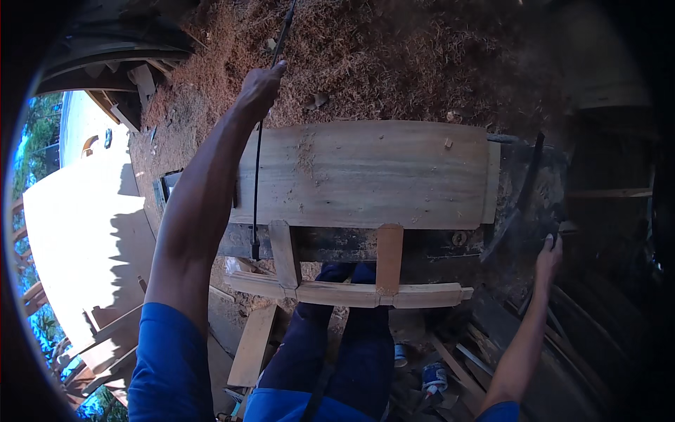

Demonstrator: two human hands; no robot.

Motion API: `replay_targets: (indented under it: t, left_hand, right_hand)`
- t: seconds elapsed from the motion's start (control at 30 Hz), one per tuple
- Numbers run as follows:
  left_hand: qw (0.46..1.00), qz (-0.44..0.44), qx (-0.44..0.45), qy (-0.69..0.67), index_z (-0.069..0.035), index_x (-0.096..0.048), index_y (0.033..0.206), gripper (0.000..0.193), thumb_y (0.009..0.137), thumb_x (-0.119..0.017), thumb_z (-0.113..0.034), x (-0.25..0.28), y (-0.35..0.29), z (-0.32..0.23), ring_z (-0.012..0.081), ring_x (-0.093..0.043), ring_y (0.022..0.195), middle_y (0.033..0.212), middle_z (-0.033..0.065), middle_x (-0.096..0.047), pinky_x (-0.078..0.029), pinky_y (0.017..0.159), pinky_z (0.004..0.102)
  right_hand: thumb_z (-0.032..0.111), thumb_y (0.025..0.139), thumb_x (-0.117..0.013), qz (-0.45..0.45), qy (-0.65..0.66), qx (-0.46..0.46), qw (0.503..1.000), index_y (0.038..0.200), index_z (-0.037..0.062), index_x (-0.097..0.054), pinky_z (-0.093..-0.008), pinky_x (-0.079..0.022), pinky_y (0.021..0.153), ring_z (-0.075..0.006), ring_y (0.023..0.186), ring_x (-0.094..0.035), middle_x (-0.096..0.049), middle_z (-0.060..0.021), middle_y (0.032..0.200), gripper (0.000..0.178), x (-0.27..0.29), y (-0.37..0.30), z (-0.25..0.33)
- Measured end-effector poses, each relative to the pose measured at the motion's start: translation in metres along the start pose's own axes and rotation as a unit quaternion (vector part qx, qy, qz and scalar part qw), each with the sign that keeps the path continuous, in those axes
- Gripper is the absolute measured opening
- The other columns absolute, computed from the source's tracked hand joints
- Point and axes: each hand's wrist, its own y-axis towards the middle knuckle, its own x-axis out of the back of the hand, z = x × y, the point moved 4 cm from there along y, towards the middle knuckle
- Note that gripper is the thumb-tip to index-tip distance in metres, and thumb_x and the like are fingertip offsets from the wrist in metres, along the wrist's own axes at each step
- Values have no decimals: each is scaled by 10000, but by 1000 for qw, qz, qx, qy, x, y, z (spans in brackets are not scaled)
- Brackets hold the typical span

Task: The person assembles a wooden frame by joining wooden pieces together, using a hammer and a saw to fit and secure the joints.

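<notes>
My left hand (260, 91) is closed round a long, thin, dark bar clamp (258, 169), held upright across the left part of a wide pale board (365, 176). A small block sits at the clamp's near end, by the bench edge. Off to the right, in shadow, my right hand (549, 258) has its fingers closed at a dark object with a paler tip (568, 227); its kind is too dark to tell. Between my arms a curved wooden rail (337, 294) with two short slats (389, 257) lies over my legs, the slats reaching the bench edge.
The dark bench (330, 244) carries the board; a dark strip (532, 172) slants at its right end. Wood shavings (394, 63) cover the ground beyond. Offcuts (253, 344) and a can (434, 378) lie by my legs. A sunlit pale panel (84, 232) stands left.
</notes>
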Motion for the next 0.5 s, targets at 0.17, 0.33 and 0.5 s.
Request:
replay_targets:
  t: [0.17, 0.33, 0.5]
  left_hand:
    - [997, 60, -44, -28, -117, -509, 719, 496, 1016, -571, -509, 11, -69, -25, 105, -349, 474, 562, -55, -390, -307, 448, 335]
    - [963, 140, 32, -230, -146, -489, 805, 372, 1043, -558, -424, 3, -148, 12, 38, -303, 410, 548, -94, -322, -221, 358, 244]
    - [959, 150, 53, -236, -112, -494, 827, 386, 1051, -537, -424, 8, -208, 42, 52, -336, 433, 591, -79, -370, -262, 384, 263]
  right_hand:
    - [144, 1000, -589, -40, 315, -10, 948, 1360, 30, -525, -323, -470, 573, -179, 650, -593, -645, -104, 952, 382, 41, -36, -24]
    - [137, 1008, -572, 53, 481, -70, 872, 1206, 75, -553, -232, -319, 403, -44, 468, -376, -447, 17, 719, 209, 113, -147, 40]
    - [140, 993, -595, 194, 517, -94, 828, 1225, 57, -537, -244, -383, 429, -65, 469, -414, -432, 19, 655, 253, 130, -244, 46]
